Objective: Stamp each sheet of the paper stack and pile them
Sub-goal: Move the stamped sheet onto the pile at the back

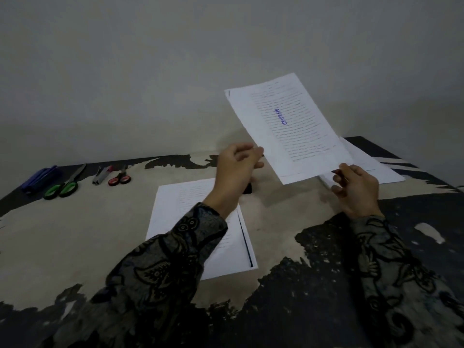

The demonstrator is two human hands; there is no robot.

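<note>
- A person in patterned dark sleeves holds a printed sheet (288, 126) aloft above a worn table (75, 234), its dark surface peeled away to pale patches.
- The sheet is tilted, its far end raised toward the grey wall (125, 71), and it carries a blue stamp mark (280, 117) reading "APPROVED" across its lines of text.
- The left hand (236, 169) pinches the sheet's left edge between thumb and fingers — the fingers are curled, the grip at the very margin of the paper.
- The right hand (356, 189) holds the sheet's near right corner, thumb on top and fingers curled beneath; how firmly it grips cannot be told.
- Under the raised sheet, at the table's far right, lies a loose pile of papers (376, 169), its sheets slightly fanned.
- A second paper stack (175, 204) lies flat near the table's middle, partly covered by the left forearm.
- A small dark object (247, 189), too hidden to identify, sits just beyond that stack, behind the left wrist.
- Along the far left edge lie blue pens (41, 177), green-handled scissors (64, 185), a small stapler-like tool (101, 175) and red-handled scissors (120, 177) — well apart from the papers.
</note>
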